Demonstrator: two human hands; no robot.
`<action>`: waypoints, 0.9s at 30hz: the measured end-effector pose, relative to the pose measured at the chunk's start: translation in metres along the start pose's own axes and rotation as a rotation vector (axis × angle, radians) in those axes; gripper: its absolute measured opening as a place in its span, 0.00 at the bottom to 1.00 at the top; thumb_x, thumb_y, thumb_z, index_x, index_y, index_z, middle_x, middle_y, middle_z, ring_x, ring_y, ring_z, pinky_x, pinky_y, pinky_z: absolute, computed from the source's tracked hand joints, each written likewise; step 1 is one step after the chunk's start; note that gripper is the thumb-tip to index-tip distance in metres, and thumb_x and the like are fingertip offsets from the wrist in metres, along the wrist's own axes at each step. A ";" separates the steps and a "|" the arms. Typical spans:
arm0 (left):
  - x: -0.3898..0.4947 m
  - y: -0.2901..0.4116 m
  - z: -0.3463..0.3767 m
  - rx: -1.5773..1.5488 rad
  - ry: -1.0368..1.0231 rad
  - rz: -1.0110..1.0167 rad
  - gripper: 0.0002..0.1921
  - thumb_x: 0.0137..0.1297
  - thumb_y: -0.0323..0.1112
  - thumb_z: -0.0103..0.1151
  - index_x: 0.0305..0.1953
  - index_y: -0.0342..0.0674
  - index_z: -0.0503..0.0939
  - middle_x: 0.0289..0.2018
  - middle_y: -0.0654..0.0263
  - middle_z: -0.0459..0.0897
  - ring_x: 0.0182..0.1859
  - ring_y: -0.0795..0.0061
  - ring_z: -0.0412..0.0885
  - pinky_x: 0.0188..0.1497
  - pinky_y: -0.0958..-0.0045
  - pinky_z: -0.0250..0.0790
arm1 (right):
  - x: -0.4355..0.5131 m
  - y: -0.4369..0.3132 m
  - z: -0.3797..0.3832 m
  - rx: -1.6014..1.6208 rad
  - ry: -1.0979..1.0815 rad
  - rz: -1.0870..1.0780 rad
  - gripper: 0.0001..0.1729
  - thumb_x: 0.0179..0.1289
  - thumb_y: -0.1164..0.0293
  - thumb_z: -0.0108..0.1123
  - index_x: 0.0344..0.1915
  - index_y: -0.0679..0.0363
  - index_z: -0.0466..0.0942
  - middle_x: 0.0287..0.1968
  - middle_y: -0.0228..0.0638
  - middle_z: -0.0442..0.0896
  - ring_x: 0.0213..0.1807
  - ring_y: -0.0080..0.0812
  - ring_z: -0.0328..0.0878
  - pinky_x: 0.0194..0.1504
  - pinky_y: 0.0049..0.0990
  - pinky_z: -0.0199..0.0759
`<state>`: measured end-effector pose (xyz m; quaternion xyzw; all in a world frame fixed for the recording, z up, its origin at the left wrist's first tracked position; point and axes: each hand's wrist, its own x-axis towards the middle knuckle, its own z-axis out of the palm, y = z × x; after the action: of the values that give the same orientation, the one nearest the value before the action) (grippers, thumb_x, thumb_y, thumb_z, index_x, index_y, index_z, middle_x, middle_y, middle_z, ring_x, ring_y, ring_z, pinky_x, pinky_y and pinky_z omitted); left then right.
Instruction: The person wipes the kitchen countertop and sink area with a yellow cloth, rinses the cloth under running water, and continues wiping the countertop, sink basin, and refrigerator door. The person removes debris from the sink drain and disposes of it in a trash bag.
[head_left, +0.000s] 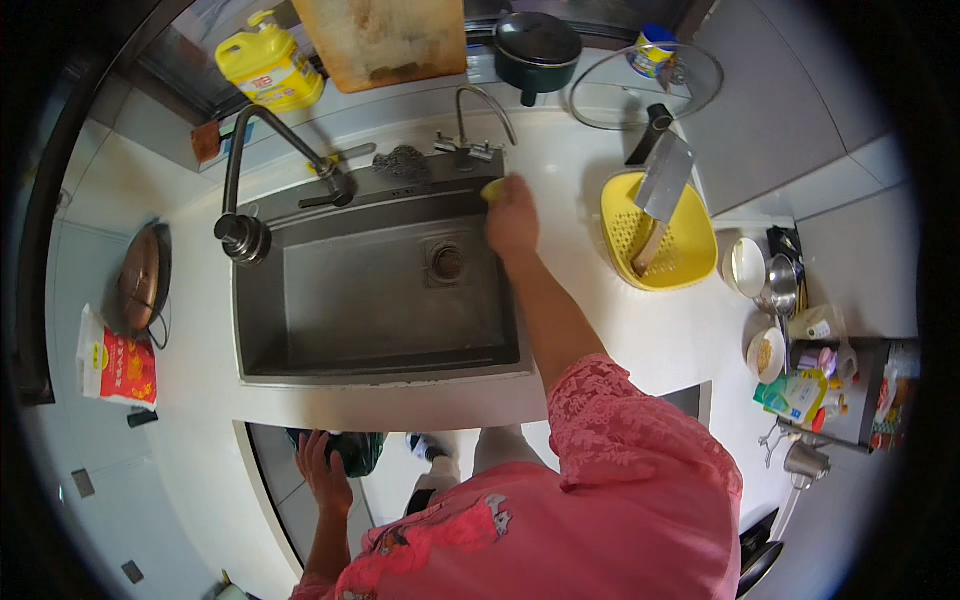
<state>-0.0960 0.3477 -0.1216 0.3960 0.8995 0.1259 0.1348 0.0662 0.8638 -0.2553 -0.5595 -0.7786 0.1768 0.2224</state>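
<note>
My right hand (513, 221) is over the right rim of the grey kitchen sink (352, 300). Its fingers close around a small yellow-green object (492, 190), mostly covered by the hand and blurred, perhaps a sponge or cloth. Down in front of the counter's edge hangs my left hand (324, 472), fingers apart and holding nothing. Behind it shows a dark green plastic bag (364, 454). The basin has a round drain strainer (448, 262) towards its right side. A black pull-down faucet (244, 165) arches over the left of the sink, and a thin chrome tap (480, 101) stands at its back right.
On the right, a cleaver (666, 180) leans in a yellow colander (701, 259). Near it are a glass lid (712, 56), a white bowl (744, 268) and a dark green pot (536, 60). A steel scourer (401, 161) lies behind the sink; a yellow detergent jug (266, 64) stands back left.
</note>
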 end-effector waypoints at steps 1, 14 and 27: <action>0.008 0.007 0.000 -0.008 0.009 0.005 0.19 0.72 0.36 0.51 0.62 0.44 0.73 0.69 0.60 0.69 0.76 0.52 0.56 0.77 0.40 0.36 | 0.000 -0.015 0.011 0.132 -0.129 -0.074 0.26 0.72 0.60 0.52 0.62 0.65 0.72 0.64 0.49 0.73 0.65 0.49 0.71 0.68 0.41 0.65; 0.179 0.073 0.042 -0.685 0.154 0.090 0.18 0.74 0.39 0.55 0.59 0.38 0.76 0.62 0.51 0.74 0.65 0.47 0.68 0.67 0.52 0.58 | 0.038 -0.287 0.028 0.264 -0.580 -0.503 0.34 0.62 0.75 0.58 0.69 0.57 0.65 0.70 0.46 0.69 0.63 0.53 0.75 0.59 0.43 0.73; 0.314 0.118 0.019 -2.368 -0.388 -0.512 0.31 0.74 0.63 0.45 0.68 0.49 0.68 0.63 0.65 0.74 0.60 0.65 0.75 0.61 0.60 0.67 | -0.049 -0.269 0.049 1.063 -0.691 0.305 0.27 0.61 0.67 0.72 0.58 0.60 0.73 0.46 0.31 0.82 0.49 0.36 0.79 0.53 0.33 0.73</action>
<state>-0.2130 0.6618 -0.1451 -0.1467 0.2468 0.7744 0.5638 -0.1604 0.7323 -0.1624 -0.3884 -0.5235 0.7372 0.1779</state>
